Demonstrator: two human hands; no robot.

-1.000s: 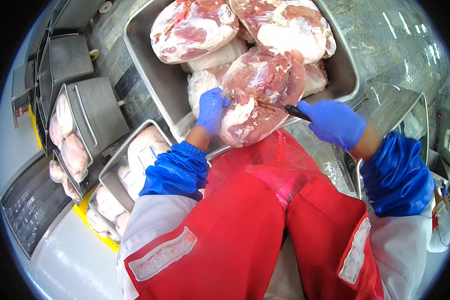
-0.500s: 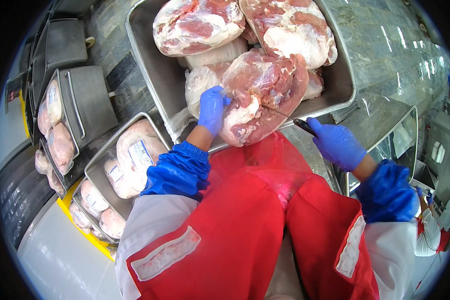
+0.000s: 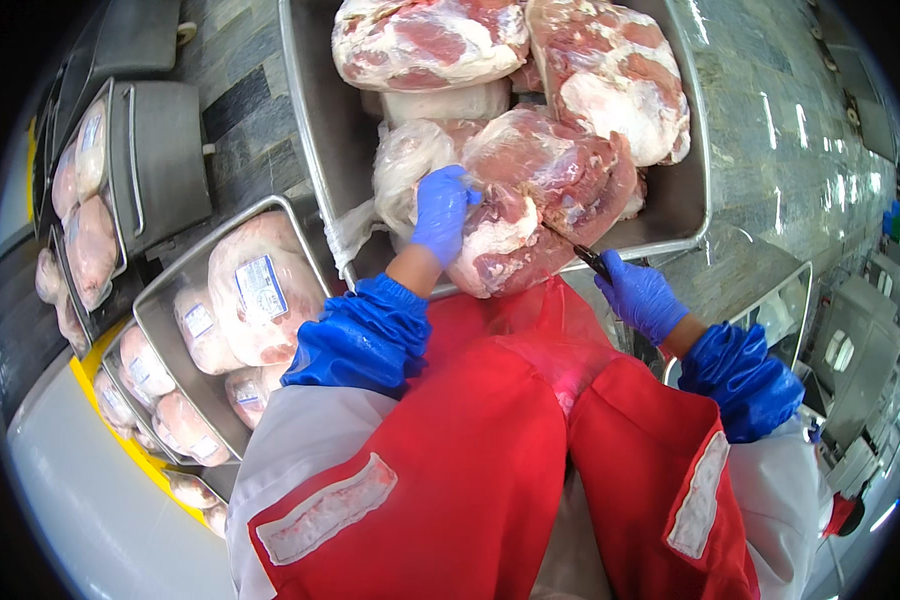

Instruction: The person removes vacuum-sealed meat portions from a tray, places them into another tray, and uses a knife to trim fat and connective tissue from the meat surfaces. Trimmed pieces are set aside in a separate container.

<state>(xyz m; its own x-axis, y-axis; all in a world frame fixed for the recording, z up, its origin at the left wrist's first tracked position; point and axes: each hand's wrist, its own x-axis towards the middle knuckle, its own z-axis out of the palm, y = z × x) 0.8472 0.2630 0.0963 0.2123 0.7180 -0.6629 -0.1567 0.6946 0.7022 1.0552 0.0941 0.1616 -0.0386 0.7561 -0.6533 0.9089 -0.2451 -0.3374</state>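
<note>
A large raw meat cut, pink with white fat, hangs over the near edge of a steel bin. My left hand, in a blue glove, grips the cut's left side where clear plastic wrap covers it. My right hand, also blue-gloved, holds a knife with a dark handle just right of the cut's lower edge. The blade is mostly hidden. Other big meat cuts fill the bin behind. I wear a red apron and blue sleeve covers.
Steel trays of wrapped, labelled meat packs stand in a row at my left, with more trays further back. A yellow edge runs below them. Grey floor and steel equipment lie to the right.
My right hand has drawn the knife down and away from the cut toward my body. My left hand keeps its grip on the meat. The view has shifted slightly.
</note>
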